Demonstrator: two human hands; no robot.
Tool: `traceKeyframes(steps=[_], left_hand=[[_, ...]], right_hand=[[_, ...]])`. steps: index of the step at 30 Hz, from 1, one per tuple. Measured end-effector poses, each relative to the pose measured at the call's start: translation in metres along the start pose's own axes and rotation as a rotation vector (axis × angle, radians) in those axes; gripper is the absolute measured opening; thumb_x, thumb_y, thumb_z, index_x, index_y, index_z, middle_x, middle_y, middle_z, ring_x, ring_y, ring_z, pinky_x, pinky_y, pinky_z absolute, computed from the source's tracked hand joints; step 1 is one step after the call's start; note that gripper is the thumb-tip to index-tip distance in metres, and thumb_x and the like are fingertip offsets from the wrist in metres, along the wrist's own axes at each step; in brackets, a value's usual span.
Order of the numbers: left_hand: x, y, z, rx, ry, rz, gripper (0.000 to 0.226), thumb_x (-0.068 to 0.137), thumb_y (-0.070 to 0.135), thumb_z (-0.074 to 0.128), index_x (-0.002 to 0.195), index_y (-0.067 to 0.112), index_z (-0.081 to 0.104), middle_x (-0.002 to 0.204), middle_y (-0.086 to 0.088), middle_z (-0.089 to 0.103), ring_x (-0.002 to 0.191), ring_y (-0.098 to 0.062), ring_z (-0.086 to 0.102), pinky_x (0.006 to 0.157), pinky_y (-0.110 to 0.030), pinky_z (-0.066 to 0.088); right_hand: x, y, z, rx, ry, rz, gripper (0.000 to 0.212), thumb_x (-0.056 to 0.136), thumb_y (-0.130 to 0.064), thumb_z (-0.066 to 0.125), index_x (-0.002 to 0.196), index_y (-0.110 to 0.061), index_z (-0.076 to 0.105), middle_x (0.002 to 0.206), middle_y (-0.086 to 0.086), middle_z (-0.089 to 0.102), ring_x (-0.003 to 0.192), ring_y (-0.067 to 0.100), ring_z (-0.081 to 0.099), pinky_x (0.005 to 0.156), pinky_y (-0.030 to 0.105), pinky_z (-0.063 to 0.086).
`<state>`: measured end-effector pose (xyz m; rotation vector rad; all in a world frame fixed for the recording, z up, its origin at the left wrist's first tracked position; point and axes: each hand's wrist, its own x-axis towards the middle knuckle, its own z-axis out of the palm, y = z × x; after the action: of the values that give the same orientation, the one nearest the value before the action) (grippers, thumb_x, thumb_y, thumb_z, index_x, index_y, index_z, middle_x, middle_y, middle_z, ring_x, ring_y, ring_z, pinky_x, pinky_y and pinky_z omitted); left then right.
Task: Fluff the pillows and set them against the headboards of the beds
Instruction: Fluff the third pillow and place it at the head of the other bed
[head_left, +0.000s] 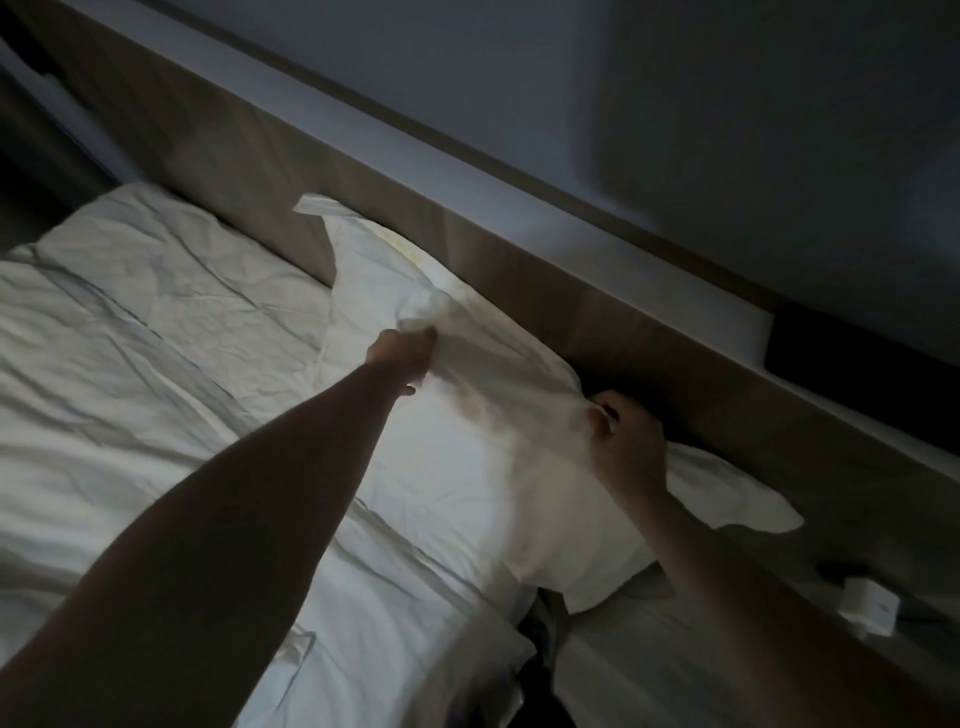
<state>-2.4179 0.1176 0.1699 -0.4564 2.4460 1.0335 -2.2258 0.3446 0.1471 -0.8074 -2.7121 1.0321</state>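
A white pillow (457, 467) lies on the bed, its long edge running along the wooden headboard (519, 249). My left hand (402, 353) is closed on a fold of the pillowcase at the pillow's upper middle. My right hand (628, 441) grips the pillow's far right edge, close to the headboard. A second white pillow (171, 260) lies flat to the left, also by the headboard. The room is dim and parts of the pillow are blurred.
A rumpled white duvet (104, 426) covers the bed on the left. A dark gap (540, 670) separates this bed from the bedding on the right. A small white box (867, 605) sits at the right edge. A grey wall (675, 104) rises above the headboard.
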Motion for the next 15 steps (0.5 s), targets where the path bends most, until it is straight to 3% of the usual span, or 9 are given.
traceKeyframes(steps=[3, 5, 8, 10, 12, 15], left_hand=[[0.009, 0.002, -0.005, -0.196, 0.060, 0.037, 0.027, 0.089, 0.032, 0.059, 0.094, 0.010, 0.075, 0.094, -0.013, 0.078, 0.087, -0.031, 0.076, 0.071, -0.034, 0.061], [0.009, -0.002, -0.010, -0.383, 0.149, 0.088, 0.026, 0.085, 0.027, 0.061, 0.082, 0.002, 0.065, 0.078, -0.012, 0.074, 0.072, -0.026, 0.069, 0.060, -0.030, 0.053], [0.005, -0.019, -0.012, -0.449, 0.083, 0.107, 0.028, 0.087, 0.029, 0.067, 0.072, 0.008, 0.058, 0.070, -0.005, 0.064, 0.066, -0.023, 0.058, 0.055, -0.027, 0.041], [0.007, -0.028, -0.009, -0.278, 0.016, 0.125, 0.024, 0.088, 0.034, 0.069, 0.079, 0.012, 0.067, 0.077, -0.002, 0.069, 0.079, -0.028, 0.066, 0.064, -0.028, 0.043], [0.006, -0.030, -0.004, -0.100, 0.071, 0.200, 0.021, 0.089, 0.034, 0.072, 0.095, 0.015, 0.066, 0.092, -0.001, 0.066, 0.090, -0.028, 0.064, 0.075, -0.030, 0.045], [0.002, -0.036, 0.000, -0.057, 0.046, 0.338, 0.057, 0.083, 0.032, 0.081, 0.130, 0.017, 0.054, 0.126, -0.006, 0.049, 0.104, -0.029, 0.061, 0.095, -0.037, 0.052]], right_hand=[[-0.005, -0.019, -0.001, 0.107, 0.100, -0.131, 0.017, 0.099, -0.013, 0.058, 0.108, -0.015, 0.072, 0.098, -0.002, 0.067, 0.088, 0.016, 0.060, 0.077, 0.033, 0.048], [-0.007, -0.023, -0.001, 0.098, 0.162, -0.232, 0.016, 0.100, -0.010, 0.057, 0.109, -0.012, 0.071, 0.098, 0.001, 0.066, 0.087, 0.016, 0.058, 0.075, 0.031, 0.045], [-0.007, -0.010, 0.007, 0.005, 0.171, -0.270, 0.017, 0.102, -0.014, 0.054, 0.107, -0.015, 0.070, 0.098, 0.002, 0.066, 0.086, 0.019, 0.058, 0.071, 0.033, 0.044], [-0.006, 0.006, 0.013, -0.102, 0.085, -0.207, 0.016, 0.100, -0.017, 0.054, 0.105, -0.018, 0.069, 0.097, 0.004, 0.066, 0.086, 0.024, 0.060, 0.069, 0.034, 0.043], [-0.009, 0.015, 0.015, -0.164, 0.020, -0.104, 0.017, 0.097, -0.019, 0.058, 0.111, -0.019, 0.067, 0.104, 0.006, 0.065, 0.092, 0.027, 0.062, 0.071, 0.033, 0.042], [-0.019, 0.016, 0.017, -0.194, -0.059, -0.078, 0.045, 0.095, -0.027, 0.064, 0.139, -0.018, 0.055, 0.134, 0.006, 0.060, 0.119, 0.027, 0.058, 0.094, 0.043, 0.049]])
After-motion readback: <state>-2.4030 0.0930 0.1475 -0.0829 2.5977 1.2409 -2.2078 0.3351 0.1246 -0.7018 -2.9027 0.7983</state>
